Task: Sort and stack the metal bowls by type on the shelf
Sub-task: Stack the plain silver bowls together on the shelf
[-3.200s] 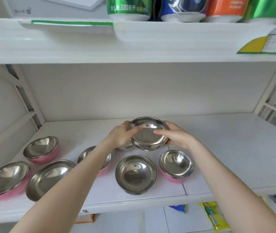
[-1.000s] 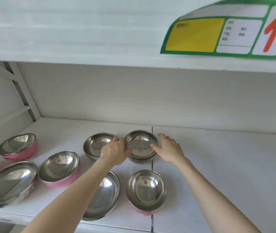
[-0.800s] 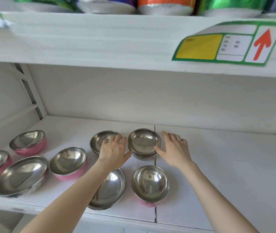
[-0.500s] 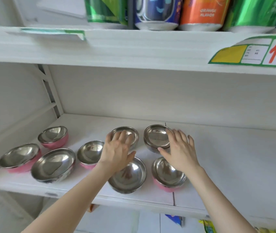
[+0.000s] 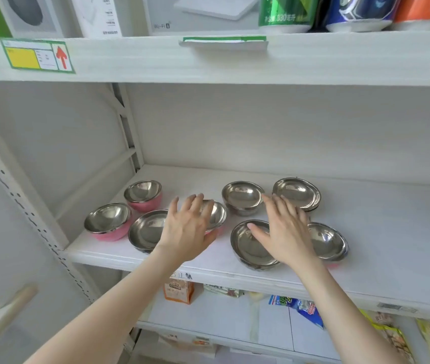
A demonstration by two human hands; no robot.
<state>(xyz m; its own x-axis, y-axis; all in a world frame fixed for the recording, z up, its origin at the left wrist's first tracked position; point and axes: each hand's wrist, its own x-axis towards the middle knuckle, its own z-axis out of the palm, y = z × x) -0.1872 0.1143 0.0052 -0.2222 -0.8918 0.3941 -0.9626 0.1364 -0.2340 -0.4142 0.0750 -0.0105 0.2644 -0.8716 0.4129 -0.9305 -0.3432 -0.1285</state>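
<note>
Glossy metal bowls (image 5: 242,197) — matt shelf (image 5: 379,232)

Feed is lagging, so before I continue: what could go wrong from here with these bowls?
The front steel bowl sits near the shelf edge under the right hand; a nudge could tip it off.
The left hand hovers over a pink bowl beside a plain bowl; types could mix.

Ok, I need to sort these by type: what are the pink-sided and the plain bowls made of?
Pink-sided bowl: mirror-shiny metal inside, likely steel; matte pink outer shell, perhaps plastic. Plain bowl: glossy metal inside and out, sharp reflections.
</note>
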